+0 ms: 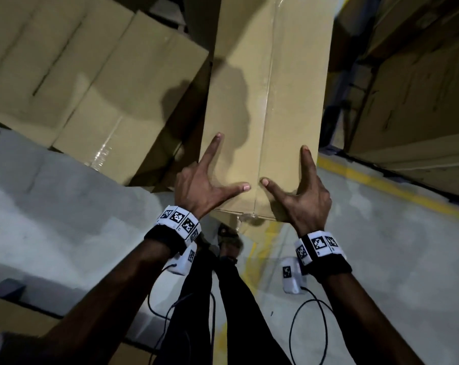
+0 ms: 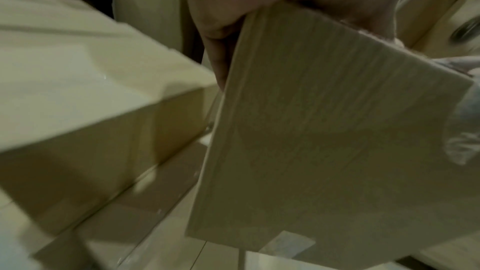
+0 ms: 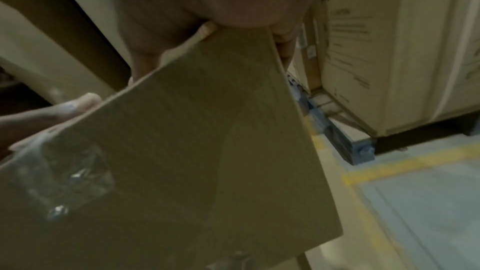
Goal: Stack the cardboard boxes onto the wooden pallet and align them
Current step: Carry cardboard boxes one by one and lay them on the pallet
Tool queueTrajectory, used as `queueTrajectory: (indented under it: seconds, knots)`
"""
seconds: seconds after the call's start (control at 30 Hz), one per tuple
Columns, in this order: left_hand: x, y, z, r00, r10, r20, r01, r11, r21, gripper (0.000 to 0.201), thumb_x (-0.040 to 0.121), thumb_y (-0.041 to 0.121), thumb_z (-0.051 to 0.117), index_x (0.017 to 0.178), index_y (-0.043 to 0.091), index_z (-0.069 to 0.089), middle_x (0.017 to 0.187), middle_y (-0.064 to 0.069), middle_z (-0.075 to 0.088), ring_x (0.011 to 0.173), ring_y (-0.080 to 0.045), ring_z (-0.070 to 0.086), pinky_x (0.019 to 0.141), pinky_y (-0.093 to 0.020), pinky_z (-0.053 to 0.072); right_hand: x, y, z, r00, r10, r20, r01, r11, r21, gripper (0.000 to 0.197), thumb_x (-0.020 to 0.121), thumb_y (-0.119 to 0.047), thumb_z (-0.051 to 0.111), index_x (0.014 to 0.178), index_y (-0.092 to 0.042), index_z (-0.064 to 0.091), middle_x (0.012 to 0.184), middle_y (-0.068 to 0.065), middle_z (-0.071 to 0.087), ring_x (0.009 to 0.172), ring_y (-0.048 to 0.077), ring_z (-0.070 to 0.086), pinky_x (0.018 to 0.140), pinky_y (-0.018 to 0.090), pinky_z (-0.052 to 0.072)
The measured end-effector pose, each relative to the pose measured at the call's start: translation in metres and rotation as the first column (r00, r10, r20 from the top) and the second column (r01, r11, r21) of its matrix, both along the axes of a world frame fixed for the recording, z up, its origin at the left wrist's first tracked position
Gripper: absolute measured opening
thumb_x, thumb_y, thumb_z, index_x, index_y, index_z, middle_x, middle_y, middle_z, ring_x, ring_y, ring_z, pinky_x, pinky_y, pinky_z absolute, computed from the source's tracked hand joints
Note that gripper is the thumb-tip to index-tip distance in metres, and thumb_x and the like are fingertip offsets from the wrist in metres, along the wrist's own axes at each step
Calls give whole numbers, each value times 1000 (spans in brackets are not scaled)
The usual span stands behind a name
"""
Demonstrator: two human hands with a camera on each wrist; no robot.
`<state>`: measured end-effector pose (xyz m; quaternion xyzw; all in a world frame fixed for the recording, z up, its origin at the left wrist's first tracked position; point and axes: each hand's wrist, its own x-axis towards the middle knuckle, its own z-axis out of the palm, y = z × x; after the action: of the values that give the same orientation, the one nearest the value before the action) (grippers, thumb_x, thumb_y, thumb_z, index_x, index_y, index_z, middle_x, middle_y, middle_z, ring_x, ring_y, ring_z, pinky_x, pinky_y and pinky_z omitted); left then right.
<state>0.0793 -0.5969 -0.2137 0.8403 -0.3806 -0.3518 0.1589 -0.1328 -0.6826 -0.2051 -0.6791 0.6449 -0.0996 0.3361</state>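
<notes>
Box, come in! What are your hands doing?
Left hand, right hand grip long box's near end. Box off floor. Stacked boxes close left.

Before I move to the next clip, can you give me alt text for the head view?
Both hands, left hand and right hand, hold the near end of a long taped cardboard box, thumbs and forefingers spread on its top. More cardboard boxes lie to the left, and yellow floor lines run on the right.

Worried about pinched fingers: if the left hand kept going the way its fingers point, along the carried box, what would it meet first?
Nothing close: the left hand points along the long box; the stacked boxes lie beside that line, though depth is unclear.
</notes>
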Motion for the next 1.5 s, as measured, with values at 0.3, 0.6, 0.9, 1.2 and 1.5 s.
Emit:
queueTrajectory:
  seconds: [0.3,0.6,0.9,1.2,1.5]
  knots:
    - [-29,33,188,990,112,83,-91,970,-224,122,64,84,75,160,55,6,151,-5,56,123,-36,62,105,-40,47,-17,9,187,987,147,58,-137,978,-159,112,64,-82,76,158,-54,20,154,0,52,139,27,51,111,40,42]
    - [-71,138,321,923,305,233,-207,907,-367,125,56,98,60,160,55,6,77,1,63,84,-26,65,97,-45,55,-40,83,313,946,305,111,-272,931,-242,109,67,-86,67,159,-54,18,154,-1,52,138,29,50,109,39,40]
    - [-168,314,363,811,510,287,-343,811,-475,123,54,101,58,157,60,5,114,-12,74,98,-28,70,94,-37,56,-104,224,360,854,501,138,-429,829,-358,109,66,-92,62,157,-59,12,152,4,54,136,33,52,109,45,42]
    - [-304,496,381,666,703,249,-556,691,-462,118,60,99,57,158,58,7,120,-9,73,100,-28,70,94,-35,53,-191,378,391,714,693,101,-633,700,-329,111,65,-92,63,157,-58,13,145,8,58,133,32,52,109,46,41]
    - [-447,624,392,451,855,255,-712,517,-475,120,52,109,41,157,60,11,83,1,69,80,-20,67,89,-40,58,-280,487,395,524,840,141,-782,540,-313,111,61,-96,62,153,-66,7,149,9,56,134,37,53,112,52,44]
